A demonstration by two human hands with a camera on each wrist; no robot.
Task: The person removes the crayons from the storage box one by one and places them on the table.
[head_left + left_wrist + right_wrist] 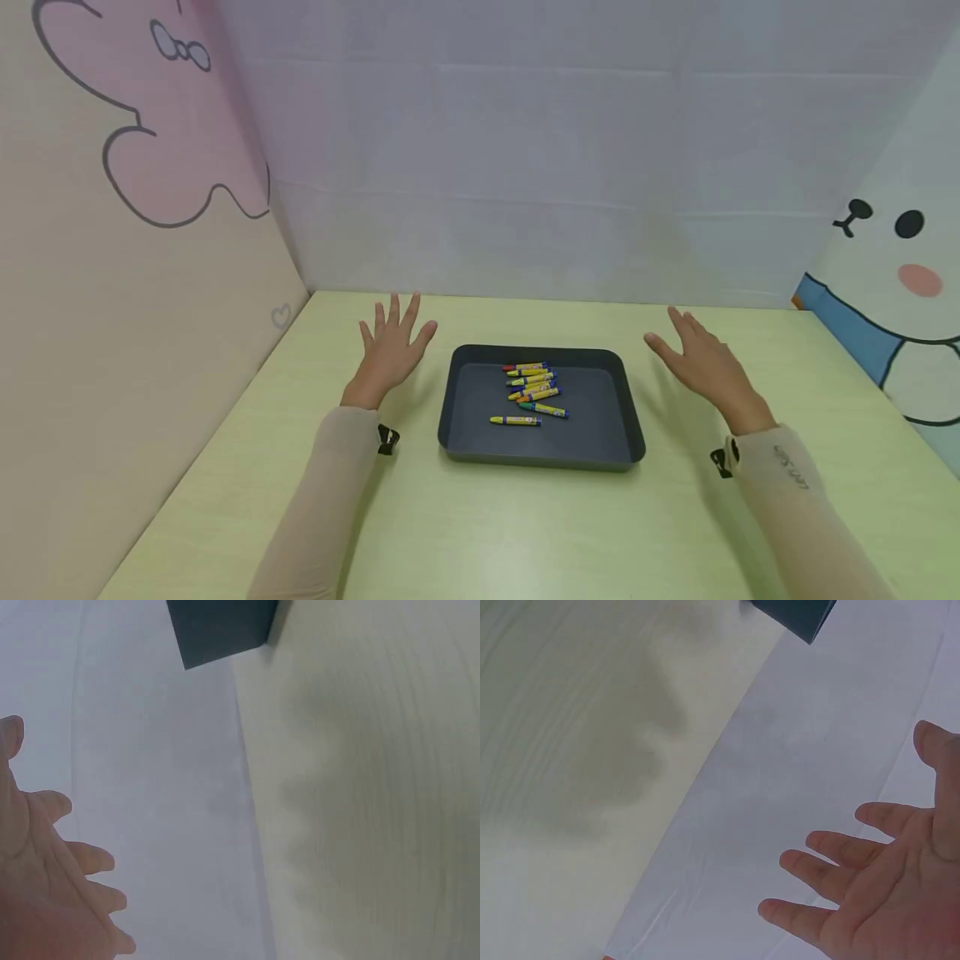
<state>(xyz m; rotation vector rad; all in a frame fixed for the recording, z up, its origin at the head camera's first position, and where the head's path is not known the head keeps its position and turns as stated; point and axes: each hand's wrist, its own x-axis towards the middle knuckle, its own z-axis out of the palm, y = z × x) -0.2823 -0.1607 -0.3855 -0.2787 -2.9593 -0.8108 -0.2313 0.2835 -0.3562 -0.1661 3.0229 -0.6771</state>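
A dark grey rectangular tray point(592, 433) lies on the table between my hands. Inside it several crayons in yellow wrappers sit in a loose pile, among them a green crayon point(544, 409) and a red-tipped crayon point(525, 367). One yellow crayon point(515, 421) lies apart, nearer the tray's front. To the left of the tray, my left hand point(388, 354) is held with fingers spread, holding nothing. On the other side my right hand point(703, 364) has its fingers extended and thumb out, also holding nothing. Both wrist views show a tray corner point(225, 630) beyond the palm.
The pale wooden table point(495, 533) is bounded by a white back wall point(480, 183). At the left stands a cream side panel point(150, 333) with a pink cartoon, and at the right another panel point(862, 283) with a white cartoon animal.
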